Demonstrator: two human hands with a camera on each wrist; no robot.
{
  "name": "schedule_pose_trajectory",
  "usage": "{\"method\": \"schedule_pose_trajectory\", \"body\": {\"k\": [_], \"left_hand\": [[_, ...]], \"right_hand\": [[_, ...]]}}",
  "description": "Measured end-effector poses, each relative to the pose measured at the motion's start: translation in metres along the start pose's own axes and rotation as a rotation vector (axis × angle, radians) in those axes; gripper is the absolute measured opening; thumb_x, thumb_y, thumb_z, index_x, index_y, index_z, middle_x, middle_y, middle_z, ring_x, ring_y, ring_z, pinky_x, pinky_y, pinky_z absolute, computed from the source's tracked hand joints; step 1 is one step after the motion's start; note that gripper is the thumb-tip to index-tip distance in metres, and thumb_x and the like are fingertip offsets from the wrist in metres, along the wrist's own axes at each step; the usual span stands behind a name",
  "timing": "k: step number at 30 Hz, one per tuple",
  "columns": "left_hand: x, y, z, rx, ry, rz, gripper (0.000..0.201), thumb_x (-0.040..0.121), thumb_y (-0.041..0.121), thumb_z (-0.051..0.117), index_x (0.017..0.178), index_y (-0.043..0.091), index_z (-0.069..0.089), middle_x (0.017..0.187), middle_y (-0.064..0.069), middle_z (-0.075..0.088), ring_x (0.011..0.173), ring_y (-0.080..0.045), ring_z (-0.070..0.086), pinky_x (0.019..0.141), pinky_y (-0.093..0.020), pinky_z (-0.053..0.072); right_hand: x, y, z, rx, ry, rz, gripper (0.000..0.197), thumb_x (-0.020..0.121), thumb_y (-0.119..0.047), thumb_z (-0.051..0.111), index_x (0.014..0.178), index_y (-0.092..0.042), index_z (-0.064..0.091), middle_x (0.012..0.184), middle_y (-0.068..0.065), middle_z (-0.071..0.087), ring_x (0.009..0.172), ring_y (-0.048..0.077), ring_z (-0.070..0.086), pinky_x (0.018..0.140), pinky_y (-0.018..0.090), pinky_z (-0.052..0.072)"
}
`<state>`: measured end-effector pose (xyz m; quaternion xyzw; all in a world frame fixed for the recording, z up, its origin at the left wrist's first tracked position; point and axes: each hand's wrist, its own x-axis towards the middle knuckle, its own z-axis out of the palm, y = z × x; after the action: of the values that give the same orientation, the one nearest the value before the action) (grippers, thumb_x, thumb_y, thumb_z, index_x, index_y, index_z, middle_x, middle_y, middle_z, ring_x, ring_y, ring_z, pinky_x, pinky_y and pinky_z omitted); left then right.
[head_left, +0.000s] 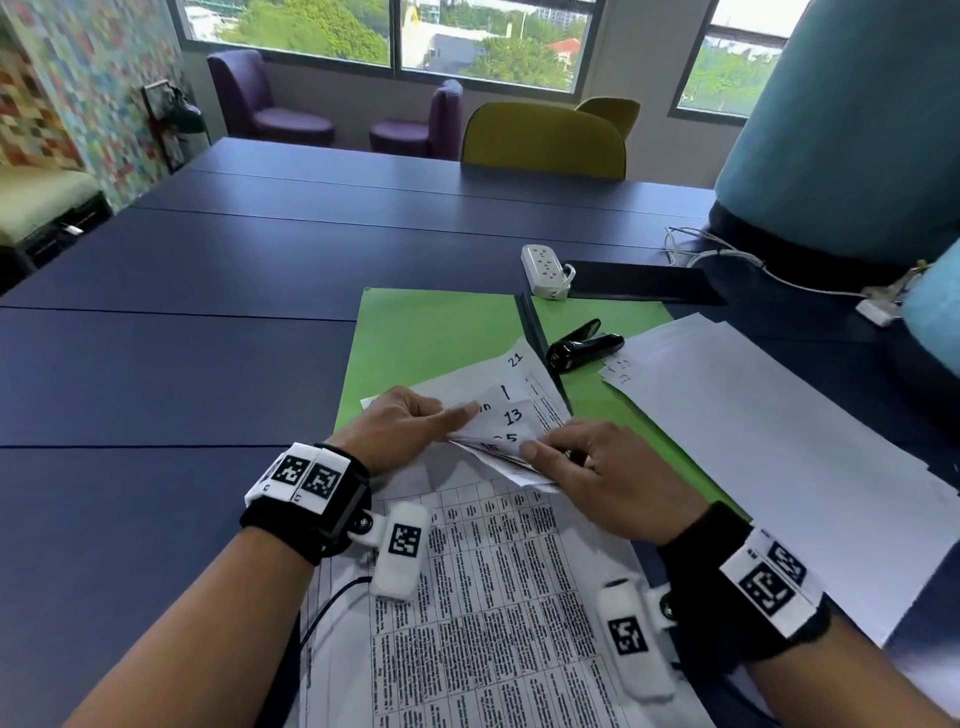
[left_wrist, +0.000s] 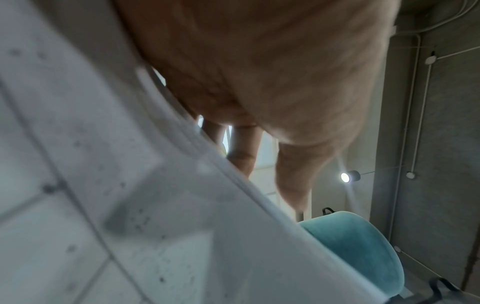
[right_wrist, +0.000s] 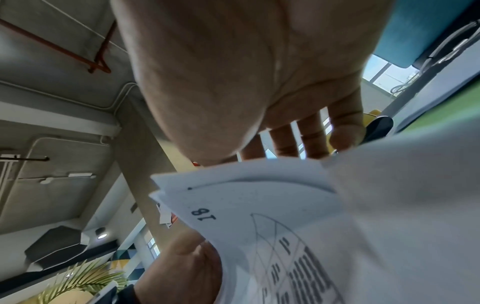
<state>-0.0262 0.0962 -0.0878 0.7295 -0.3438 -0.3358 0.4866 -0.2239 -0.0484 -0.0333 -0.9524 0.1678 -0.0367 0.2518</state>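
Both hands are on a folded paper (head_left: 511, 410) that sits near the middle of the blue table (head_left: 208, 322). It lies partly over a green sheet (head_left: 421, 338) and partly over a printed page of tables (head_left: 493, 597).

The left hand (head_left: 410, 423) holds the paper's left part. One straight digit lies along the top and points right, and the right wrist view shows its thumb against the paper's underside. The right hand (head_left: 602, 467) pinches the near right layers. Its thumb presses on top and its fingers (right_wrist: 314, 135) reach past the far edge.

The paper is turned at a slant. Its long axis runs from the near left, under the left hand, to the far right. The free far corner, marked 21, points toward a black stapler (head_left: 584, 348) lying just beyond it on the green sheet. More handwritten numbers, 1, 13 and 5, run down the top face and tilt with the paper. The near edge is lifted, and several layers fan apart between the two hands. The right wrist view shows an 18 on one of them.

Plain white sheets (head_left: 753, 415) lie to the right. A white power strip (head_left: 543, 270) rests farther off, and a yellow chair (head_left: 545, 137) stands at the table's far side. The left wrist view is too blurred to add more.
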Motion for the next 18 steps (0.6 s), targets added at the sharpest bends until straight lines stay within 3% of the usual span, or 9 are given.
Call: {"method": "schedule_pose_trajectory", "body": {"k": [2, 3, 5, 6, 7, 8, 10, 13, 18], "left_hand": [[0.001, -0.001, 0.000, -0.057, 0.003, -0.023, 0.086, 0.066, 0.086, 0.067, 0.085, 0.003, 0.077, 0.104, -0.020, 0.075, 0.089, -0.036, 0.068, 0.100, -0.053, 0.052], [0.002, 0.000, 0.000, -0.054, 0.007, -0.014, 0.076, 0.070, 0.080, 0.070, 0.083, 0.006, 0.078, 0.099, -0.020, 0.076, 0.083, -0.031, 0.068, 0.095, -0.051, 0.054], [0.000, 0.003, -0.002, 0.016, 0.007, 0.029, 0.036, 0.076, 0.057, 0.079, 0.078, 0.022, 0.080, 0.085, 0.000, 0.078, 0.075, -0.016, 0.066, 0.079, -0.035, 0.054], [-0.001, 0.005, -0.002, 0.033, -0.009, 0.028, 0.014, 0.078, 0.044, 0.082, 0.081, 0.030, 0.080, 0.086, 0.009, 0.077, 0.078, -0.010, 0.068, 0.080, -0.032, 0.054], [-0.001, 0.006, -0.002, 0.035, -0.024, 0.019, 0.011, 0.078, 0.034, 0.084, 0.087, 0.037, 0.079, 0.093, 0.013, 0.078, 0.087, -0.009, 0.071, 0.087, -0.031, 0.055], [-0.003, 0.008, -0.003, 0.022, -0.044, 0.019, 0.022, 0.077, 0.027, 0.086, 0.093, 0.041, 0.078, 0.101, 0.015, 0.077, 0.095, -0.011, 0.072, 0.093, -0.032, 0.055], [-0.003, 0.007, -0.003, -0.043, -0.048, -0.004, 0.034, 0.077, 0.019, 0.086, 0.101, 0.041, 0.077, 0.107, 0.015, 0.076, 0.100, -0.012, 0.073, 0.096, -0.032, 0.056], [-0.004, 0.007, -0.003, -0.052, -0.039, -0.014, 0.035, 0.077, 0.019, 0.086, 0.105, 0.038, 0.077, 0.108, 0.014, 0.077, 0.102, -0.012, 0.073, 0.096, -0.030, 0.055], [-0.003, 0.008, -0.001, -0.033, -0.004, 0.001, 0.019, 0.078, 0.016, 0.085, 0.088, 0.031, 0.080, 0.092, 0.013, 0.078, 0.086, -0.002, 0.072, 0.080, -0.016, 0.053]], "right_hand": [[-0.005, -0.005, -0.003, 0.026, 0.011, -0.031, 0.043, 0.097, -0.058, 0.040, 0.059, -0.043, 0.056, 0.074, -0.011, 0.051, 0.062, 0.005, 0.048, 0.058, 0.026, 0.035], [-0.007, -0.007, -0.003, 0.016, 0.008, -0.042, 0.047, 0.097, -0.057, 0.039, 0.055, -0.042, 0.052, 0.074, -0.010, 0.051, 0.061, 0.007, 0.049, 0.057, 0.026, 0.035], [-0.010, -0.010, -0.001, -0.040, 0.017, -0.054, 0.044, 0.099, -0.054, 0.040, 0.059, -0.038, 0.049, 0.074, -0.010, 0.052, 0.060, 0.008, 0.049, 0.056, 0.024, 0.035], [-0.012, -0.011, 0.000, -0.058, 0.049, -0.051, 0.043, 0.100, -0.052, 0.040, 0.063, -0.034, 0.052, 0.074, -0.010, 0.053, 0.060, 0.008, 0.050, 0.055, 0.024, 0.035], [-0.012, -0.012, 0.001, -0.058, 0.107, -0.041, 0.042, 0.100, -0.050, 0.041, 0.069, -0.028, 0.057, 0.074, -0.009, 0.056, 0.061, 0.009, 0.052, 0.056, 0.026, 0.038], [-0.012, -0.012, 0.001, -0.036, 0.182, -0.024, 0.041, 0.101, -0.049, 0.042, 0.076, -0.023, 0.064, 0.075, -0.008, 0.060, 0.064, 0.010, 0.056, 0.058, 0.030, 0.043], [-0.010, -0.012, 0.000, 0.032, 0.287, 0.017, 0.030, 0.102, -0.041, 0.046, 0.102, -0.024, 0.071, 0.088, -0.006, 0.072, 0.077, 0.013, 0.065, 0.073, 0.033, 0.052], [-0.002, -0.008, 0.002, 0.027, 0.231, 0.109, 0.037, 0.100, -0.030, 0.052, 0.136, -0.027, 0.057, 0.116, -0.007, 0.070, 0.094, 0.014, 0.065, 0.094, 0.038, 0.052], [0.013, -0.004, 0.001, 0.030, 0.158, 0.149, 0.037, 0.090, -0.035, 0.068, 0.127, -0.029, 0.064, 0.100, -0.015, 0.061, 0.072, -0.002, 0.052, 0.085, 0.029, 0.051]]}}
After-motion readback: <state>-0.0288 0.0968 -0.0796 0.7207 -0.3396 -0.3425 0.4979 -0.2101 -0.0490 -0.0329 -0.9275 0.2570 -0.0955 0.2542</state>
